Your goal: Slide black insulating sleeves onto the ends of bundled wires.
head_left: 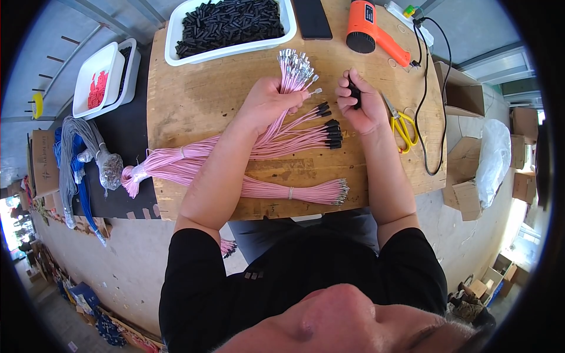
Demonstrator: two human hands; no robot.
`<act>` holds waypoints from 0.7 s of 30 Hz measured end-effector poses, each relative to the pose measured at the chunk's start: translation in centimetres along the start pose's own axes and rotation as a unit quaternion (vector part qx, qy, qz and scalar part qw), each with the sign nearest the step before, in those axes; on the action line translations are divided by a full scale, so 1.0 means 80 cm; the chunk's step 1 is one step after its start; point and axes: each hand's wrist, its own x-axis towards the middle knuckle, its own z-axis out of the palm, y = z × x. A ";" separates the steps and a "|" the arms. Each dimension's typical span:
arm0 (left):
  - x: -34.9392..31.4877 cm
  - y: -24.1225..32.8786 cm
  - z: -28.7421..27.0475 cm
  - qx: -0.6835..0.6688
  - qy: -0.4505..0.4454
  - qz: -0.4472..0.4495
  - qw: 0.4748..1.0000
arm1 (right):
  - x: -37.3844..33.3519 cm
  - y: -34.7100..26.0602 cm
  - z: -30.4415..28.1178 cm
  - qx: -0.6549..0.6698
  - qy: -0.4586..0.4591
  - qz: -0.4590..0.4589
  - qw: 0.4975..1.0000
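Note:
My left hand (272, 101) is closed round a bundle of pink wires, whose silvery metal terminals (296, 67) fan out above the fist. Just to its right, my right hand (363, 105) is curled, with black sleeves (354, 93) held in the fingers; how many is hidden. Below the left hand lie pink wires with black sleeves (333, 134) on their ends. Nearer to me, another bundle of pink wires (271, 189) shows bare metal terminals at its right end. The far ends of the pink wires gather at a tied bunch (136, 174) on the left.
A white tray (172, 54) of black sleeves stands at the back of the wooden table, beside a black phone (312, 19). An orange heat gun (376, 32), yellow-handled scissors (404, 130) and a black cord (425, 159) lie right. White bins (88, 82) and grey wires (67, 153) sit left.

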 end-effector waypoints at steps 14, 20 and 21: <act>0.000 0.004 -0.002 -0.061 0.011 -0.013 0.998 | -0.010 0.021 0.016 -0.307 -0.030 -0.111 0.945; 0.000 0.002 -0.003 -0.053 0.003 0.005 0.999 | -0.008 0.025 0.015 -0.317 -0.015 -0.117 0.941; 0.001 0.001 -0.003 -0.053 0.000 0.008 0.999 | -0.008 0.026 0.014 -0.314 -0.011 -0.119 0.942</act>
